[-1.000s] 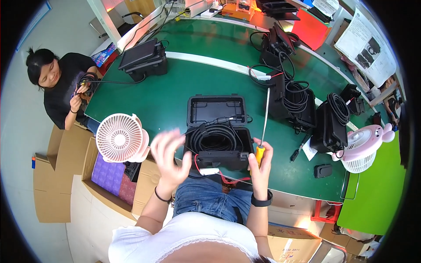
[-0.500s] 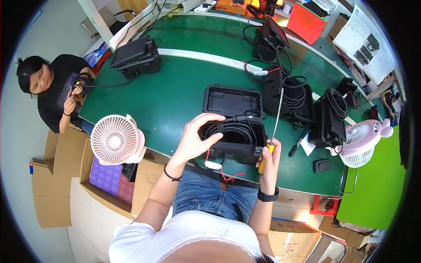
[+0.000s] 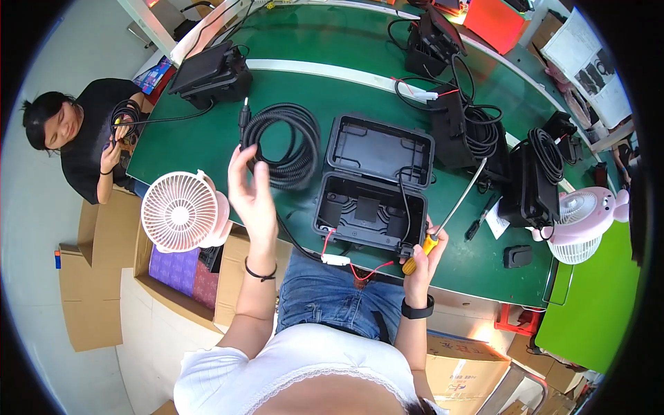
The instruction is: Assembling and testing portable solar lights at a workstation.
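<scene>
A coil of black corrugated cable (image 3: 282, 146) with a plug end lies left of the black plastic box (image 3: 370, 225), slightly smeared by motion. At the coil's lower left edge is my left hand (image 3: 252, 197), its fingers apart and not wrapped round the cable. The box stands in front of me with its lid (image 3: 380, 152) tipped back, and its inside shows a moulded floor and a thin black wire. My right hand (image 3: 425, 266) grips a screwdriver (image 3: 432, 243) by its yellow handle beside the box's right corner, the shaft pointing up and right. A white connector (image 3: 335, 260) with red wires hangs at the front.
A pink fan (image 3: 181, 211) stands at the table's left edge; another fan (image 3: 577, 221) is at the right. More black boxes with cables (image 3: 529, 187) line the right side and back. A small black block (image 3: 517, 256) lies right. A co-worker (image 3: 90, 138) handles cable at left.
The cable coil has come out of the box and moved left onto the table side with my left hand, whose fingers are now apart. My right hand still holds the screwdriver, its shaft more tilted.
</scene>
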A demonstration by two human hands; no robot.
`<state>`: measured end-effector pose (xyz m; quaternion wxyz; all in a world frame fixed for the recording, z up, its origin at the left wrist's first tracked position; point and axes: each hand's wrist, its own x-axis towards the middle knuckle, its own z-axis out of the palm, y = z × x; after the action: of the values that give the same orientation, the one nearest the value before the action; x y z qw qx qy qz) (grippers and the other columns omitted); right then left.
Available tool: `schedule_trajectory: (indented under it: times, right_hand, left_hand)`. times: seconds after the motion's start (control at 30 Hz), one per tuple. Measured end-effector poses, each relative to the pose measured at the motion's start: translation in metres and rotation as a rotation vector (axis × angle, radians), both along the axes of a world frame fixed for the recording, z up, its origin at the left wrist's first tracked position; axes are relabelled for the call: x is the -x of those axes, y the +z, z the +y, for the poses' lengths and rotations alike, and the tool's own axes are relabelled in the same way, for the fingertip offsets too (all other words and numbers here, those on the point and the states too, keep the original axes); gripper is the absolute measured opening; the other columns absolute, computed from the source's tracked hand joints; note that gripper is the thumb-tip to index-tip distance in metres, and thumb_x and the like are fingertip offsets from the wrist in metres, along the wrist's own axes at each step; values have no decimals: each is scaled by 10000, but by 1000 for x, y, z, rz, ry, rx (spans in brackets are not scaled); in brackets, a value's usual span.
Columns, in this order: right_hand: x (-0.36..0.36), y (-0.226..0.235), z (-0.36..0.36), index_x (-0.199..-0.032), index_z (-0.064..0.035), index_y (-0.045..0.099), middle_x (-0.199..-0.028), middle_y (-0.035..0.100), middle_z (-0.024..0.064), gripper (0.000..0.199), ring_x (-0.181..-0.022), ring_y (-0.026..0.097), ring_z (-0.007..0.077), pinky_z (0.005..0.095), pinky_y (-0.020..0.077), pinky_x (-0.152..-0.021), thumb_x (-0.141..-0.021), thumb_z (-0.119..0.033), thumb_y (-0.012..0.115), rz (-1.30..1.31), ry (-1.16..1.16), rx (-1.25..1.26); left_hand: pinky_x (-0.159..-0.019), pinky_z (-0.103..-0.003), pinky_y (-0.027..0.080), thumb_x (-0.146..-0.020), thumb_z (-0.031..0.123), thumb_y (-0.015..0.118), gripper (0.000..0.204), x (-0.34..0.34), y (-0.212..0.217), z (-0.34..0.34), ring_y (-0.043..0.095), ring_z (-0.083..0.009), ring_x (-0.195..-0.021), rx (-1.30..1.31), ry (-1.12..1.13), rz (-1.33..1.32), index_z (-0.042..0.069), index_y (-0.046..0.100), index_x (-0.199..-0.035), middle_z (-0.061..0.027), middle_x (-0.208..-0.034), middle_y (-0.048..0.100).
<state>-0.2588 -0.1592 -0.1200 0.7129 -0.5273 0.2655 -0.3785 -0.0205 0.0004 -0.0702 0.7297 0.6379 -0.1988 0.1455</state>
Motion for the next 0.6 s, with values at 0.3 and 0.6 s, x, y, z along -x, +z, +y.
schedule_trajectory:
  times: [0.3, 0.6]
  right_hand:
    - [-2, -14, -2, -1211, -103, 381, -1460, 381, 265, 453, -1320, 406, 289, 390, 274, -1115, -839, -202, 620, -35, -38, 163]
    - [-11, 15, -1, -1341, -143, 368, -1438, 411, 166, 536, -809, 562, 58, 152, 471, -504, -857, -221, 586, 82, -52, 55]
  left_hand:
    - [-715, -308, 498, -701, -93, 741, 400, 49, 20, 29, 595, -180, -850, -697, -329, -381, 147, 757, -1021, -60, -964, 552]
    - [-658, -302, 507, -620, 102, 776, 344, 58, 22, 37, 595, -179, -811, -767, -554, -788, 149, 766, -961, 10, -888, 601]
